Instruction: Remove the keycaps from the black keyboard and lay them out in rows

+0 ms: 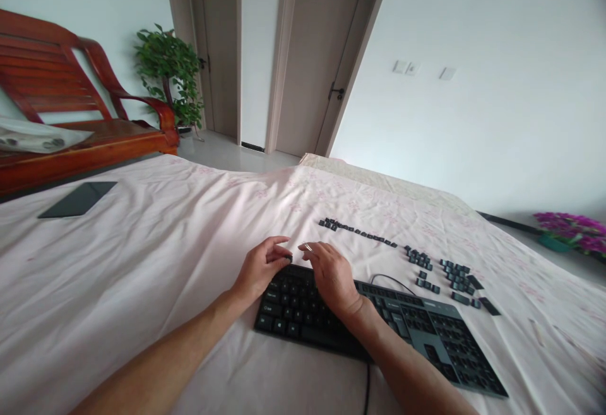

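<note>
A black keyboard (326, 333) lies at a slant on the bed, with keys in its left part and bare key sockets in its right part. Above its top left edge, my left hand (260, 270) pinches a small black keycap (288, 258) between thumb and fingers. My right hand (334, 276) is over the upper keys, its fingers bent towards the left hand. Something thin and pale shows at its fingertips, too small to make out. Loose keycaps (416, 257) lie in a row and in groups behind and right of the keyboard.
The wrinkled pink sheet (199, 232) bears a dark flat tablet-like device (78, 200) at left. A cable (367, 390) runs towards me. Thin pale sticks (537, 333) lie at right. Beyond stand a wooden bench (85, 86), a green plant (170, 67) and purple flowers (572, 228).
</note>
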The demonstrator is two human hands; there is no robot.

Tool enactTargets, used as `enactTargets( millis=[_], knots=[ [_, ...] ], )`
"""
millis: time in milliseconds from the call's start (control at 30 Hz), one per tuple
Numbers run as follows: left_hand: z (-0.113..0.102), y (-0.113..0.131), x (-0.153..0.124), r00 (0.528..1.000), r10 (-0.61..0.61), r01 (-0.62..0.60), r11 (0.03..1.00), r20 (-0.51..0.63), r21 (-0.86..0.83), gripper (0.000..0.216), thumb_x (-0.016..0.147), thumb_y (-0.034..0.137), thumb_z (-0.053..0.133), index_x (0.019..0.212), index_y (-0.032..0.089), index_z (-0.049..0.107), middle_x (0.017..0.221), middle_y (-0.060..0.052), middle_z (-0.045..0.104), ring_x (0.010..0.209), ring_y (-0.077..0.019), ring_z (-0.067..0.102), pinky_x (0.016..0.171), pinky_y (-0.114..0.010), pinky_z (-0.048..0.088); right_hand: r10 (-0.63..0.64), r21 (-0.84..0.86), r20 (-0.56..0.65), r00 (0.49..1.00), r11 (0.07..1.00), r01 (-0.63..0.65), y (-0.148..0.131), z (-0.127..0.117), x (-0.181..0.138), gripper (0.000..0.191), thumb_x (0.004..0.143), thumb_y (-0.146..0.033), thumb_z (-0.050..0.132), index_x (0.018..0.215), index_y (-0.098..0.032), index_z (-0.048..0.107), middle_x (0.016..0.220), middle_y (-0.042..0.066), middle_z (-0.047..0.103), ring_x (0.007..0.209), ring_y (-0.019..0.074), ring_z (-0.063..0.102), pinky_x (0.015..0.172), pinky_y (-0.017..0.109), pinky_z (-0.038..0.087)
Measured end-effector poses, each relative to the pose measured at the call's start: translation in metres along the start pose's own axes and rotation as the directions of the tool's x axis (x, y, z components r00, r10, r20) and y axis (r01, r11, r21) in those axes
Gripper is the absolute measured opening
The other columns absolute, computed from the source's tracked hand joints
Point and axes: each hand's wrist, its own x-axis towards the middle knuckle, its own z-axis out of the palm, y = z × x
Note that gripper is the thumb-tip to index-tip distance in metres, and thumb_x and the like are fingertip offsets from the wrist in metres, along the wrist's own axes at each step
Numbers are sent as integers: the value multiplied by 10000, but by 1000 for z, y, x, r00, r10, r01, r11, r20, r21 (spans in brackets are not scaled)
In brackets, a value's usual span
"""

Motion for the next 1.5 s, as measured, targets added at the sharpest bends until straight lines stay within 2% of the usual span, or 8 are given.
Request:
enactTargets(
  millis=[200,333,500,633,700,867,1100,1500],
  knots=[
    [1,1,-1,998,26,-23,998,65,-56,443,766,244,633,1187,190,508,949,-44,662,881,-185,664,843,-327,514,99,-62,102,990,994,-93,-2,12,8,96,835,-307,594,863,-254,668,825,6,702,774,177,629,680,250,421],
    [2,-1,-1,998,26,-26,1000,61,10,431,773,241,620,1189,205,516,970,-40,650,911,-187,656,866,-334,505,158,16,143,977,987,-162,8,9,12,73,797,-305,618,821,-257,668,782,-21,707,713,158,632,625,235,398],
    [1,0,-1,998,57,-55,984,-5,172,406,797,255,566,1200,216,531,1023,-52,641,940,-183,633,891,-350,496,367,60,59,928,927,-370,65,-5,29,101,771,-308,614,794,-234,679,768,-15,706,717,154,629,623,230,396],
    [0,-2,0,998,50,-42,974,-30,223,389,800,284,553,1179,193,553,1012,-66,644,899,-183,633,857,-342,508,594,-78,-8,804,801,-593,120,-17,42,164,759,-340,600,830,-237,706,782,1,706,722,164,623,597,237,377],
    [-1,-5,1,999,47,-40,971,-24,235,381,809,304,548,1174,194,558,1021,-66,642,888,-181,631,844,-332,509,645,-111,-22,764,758,-643,139,-19,44,175,750,-336,599,832,-233,714,787,8,704,731,170,623,592,238,372],
    [-1,-8,4,1000,29,-26,968,-10,250,373,822,335,541,1163,186,561,1016,-67,638,865,-176,626,842,-327,504,684,-136,-27,729,720,-680,163,-12,46,198,728,-337,609,855,-239,724,799,12,703,761,174,625,595,230,373],
    [-1,-6,4,1000,6,-7,964,5,267,340,820,328,542,1126,189,592,1023,-67,662,899,-187,630,855,-329,497,700,-154,-28,713,702,-695,174,0,48,241,743,-393,595,893,-258,728,865,31,703,810,193,624,629,244,395],
    [-1,-3,2,999,36,-43,942,29,334,236,833,291,524,1016,209,649,989,-41,683,907,-188,637,854,-315,496,668,-152,-34,744,732,-664,173,-3,49,216,735,-326,598,879,-239,735,875,47,713,839,201,634,649,248,402]
  ],
)
